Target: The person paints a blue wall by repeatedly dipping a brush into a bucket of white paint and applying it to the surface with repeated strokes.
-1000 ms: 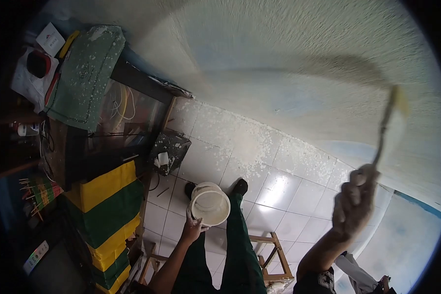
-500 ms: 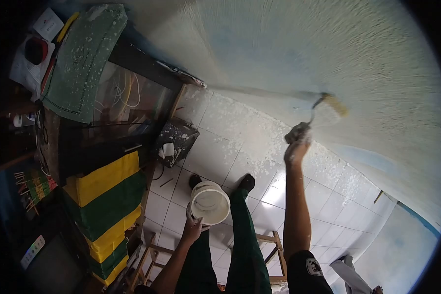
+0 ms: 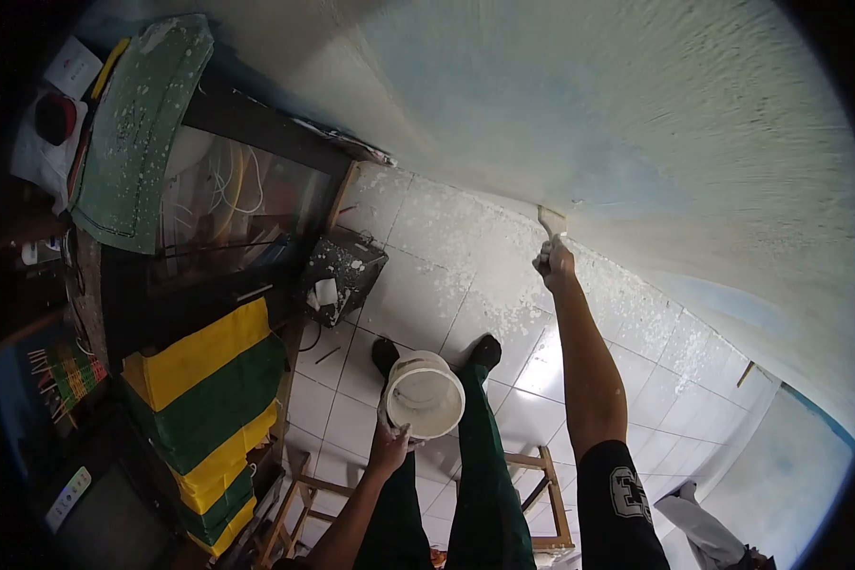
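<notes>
A white plastic bucket (image 3: 453, 415) with whitish stuff inside is held tilted in front of my legs. My left hand (image 3: 395, 441) grips its side and lower rim, the fingers smeared with white. Out at the end of my stretched arm, my right hand (image 3: 554, 261) is wrapped round the handle of a wide paintbrush (image 3: 552, 219). The brush head is low on the wall (image 3: 627, 123), close to where it meets the floor. White streaks and bluish patches cover that wall. Bristle contact is too small to make out for certain.
White drops spatter the tiled floor (image 3: 427, 223) along the wall. A speckled black box (image 3: 354, 266) stands beside a dark glass-fronted cabinet (image 3: 304, 190). Yellow and green cloth (image 3: 214, 380) hangs at the left. Wooden stool frames (image 3: 547, 484) are behind my legs.
My right hand has brought the paintbrush down and left, from higher on the wall to near its base. The bucket in my left hand has shifted slightly right.
</notes>
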A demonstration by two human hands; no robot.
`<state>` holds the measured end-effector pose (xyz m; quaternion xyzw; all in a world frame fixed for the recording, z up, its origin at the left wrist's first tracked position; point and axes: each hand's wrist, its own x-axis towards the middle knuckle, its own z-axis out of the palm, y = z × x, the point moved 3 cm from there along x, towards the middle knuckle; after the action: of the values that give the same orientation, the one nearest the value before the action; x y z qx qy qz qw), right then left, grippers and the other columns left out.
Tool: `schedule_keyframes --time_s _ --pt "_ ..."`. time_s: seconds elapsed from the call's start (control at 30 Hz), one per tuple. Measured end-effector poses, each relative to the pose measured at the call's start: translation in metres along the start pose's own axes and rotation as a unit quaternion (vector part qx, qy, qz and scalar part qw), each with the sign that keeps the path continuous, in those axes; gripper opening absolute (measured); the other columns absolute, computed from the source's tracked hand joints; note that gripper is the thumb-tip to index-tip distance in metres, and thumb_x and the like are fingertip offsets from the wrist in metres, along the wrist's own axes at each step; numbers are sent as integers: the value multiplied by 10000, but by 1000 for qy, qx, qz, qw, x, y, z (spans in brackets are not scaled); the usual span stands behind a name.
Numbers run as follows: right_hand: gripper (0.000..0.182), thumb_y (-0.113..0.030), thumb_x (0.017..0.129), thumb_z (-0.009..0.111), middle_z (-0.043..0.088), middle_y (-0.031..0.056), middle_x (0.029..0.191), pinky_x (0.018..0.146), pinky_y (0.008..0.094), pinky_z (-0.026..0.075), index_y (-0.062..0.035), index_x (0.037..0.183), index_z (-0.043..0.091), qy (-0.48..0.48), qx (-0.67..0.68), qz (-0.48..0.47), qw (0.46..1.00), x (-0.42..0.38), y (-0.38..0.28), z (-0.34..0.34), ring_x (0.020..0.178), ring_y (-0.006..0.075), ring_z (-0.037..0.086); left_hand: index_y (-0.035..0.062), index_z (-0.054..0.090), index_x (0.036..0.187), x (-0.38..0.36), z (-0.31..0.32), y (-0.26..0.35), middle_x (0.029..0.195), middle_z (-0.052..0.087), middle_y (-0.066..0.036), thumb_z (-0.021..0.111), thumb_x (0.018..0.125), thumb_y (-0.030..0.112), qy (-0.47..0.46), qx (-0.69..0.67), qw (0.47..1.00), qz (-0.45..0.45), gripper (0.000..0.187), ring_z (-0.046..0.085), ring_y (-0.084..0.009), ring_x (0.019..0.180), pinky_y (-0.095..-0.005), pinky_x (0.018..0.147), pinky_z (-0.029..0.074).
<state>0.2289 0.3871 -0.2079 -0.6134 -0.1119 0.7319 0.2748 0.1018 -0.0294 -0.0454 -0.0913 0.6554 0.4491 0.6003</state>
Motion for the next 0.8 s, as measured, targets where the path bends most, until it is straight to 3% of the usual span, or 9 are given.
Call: schedule_keyframes --time_s 0.13,0.33,0.5,0.6,0.67,0.73,0.8 --pt "285 -302 918 407 340 -38 544 402 227 310 -74 751 444 1 -14 -47 999 -64 -31 30 406 72 314 178 55 1346 -4 4 14 1337 195 -173 411 838 -62 -30 10 999 23 666 419 -370 1131 -431 758 533" --pt "248 -284 915 436 294 -92 534 356 167 197 -67 807 489 -34 -47 -174 983 -254 -106 75 402 10 242 203 8 1341 -20 2 38 1331 217 -188 401 855 -43 -46 23 999 -9 671 431 -373 1121 -469 784 509" --pt "271 -290 920 427 331 -77 499 279 159 212 -52 806 486 -29 -33 -266 963 -384 -153 104 344 6 263 230 6 1341 -19 -19 37 1322 225 -187 406 857 -38 -36 30 999 -4 683 441 -376 1105 -489 786 501" --pt "295 -307 935 384 322 -70 476 240 155 184 -48 822 473 -64 7 -349 935 -421 -167 106 309 -3 221 238 3 1342 -12 -37 28 1311 237 -186 409 854 -39 -48 49 998 12 693 451 -373 1088 -496 783 500" --pt "313 -327 941 350 308 -63 485 233 141 180 -53 835 459 -90 -7 -450 889 -437 -177 116 317 -9 211 247 -2 1343 -13 -46 26 1300 248 -188 404 853 -43 -48 35 998 6 699 471 -369 1063 -489 772 507" --pt "321 -354 933 365 315 -60 514 254 143 174 -63 847 470 -64 77 -434 896 -423 -185 122 355 -5 230 248 -7 1344 -15 -49 27 1301 255 -190 398 857 -39 -44 46 998 9 695 489 -367 1046 -477 765 513" --pt "332 -394 917 398 321 -55 541 300 176 223 -75 865 479 -55 60 -399 913 -390 -187 125 402 22 262 248 -13 1343 -13 -53 24 1301 263 -194 389 863 -32 -40 30 999 -3 685 509 -364 1023 -465 761 518"
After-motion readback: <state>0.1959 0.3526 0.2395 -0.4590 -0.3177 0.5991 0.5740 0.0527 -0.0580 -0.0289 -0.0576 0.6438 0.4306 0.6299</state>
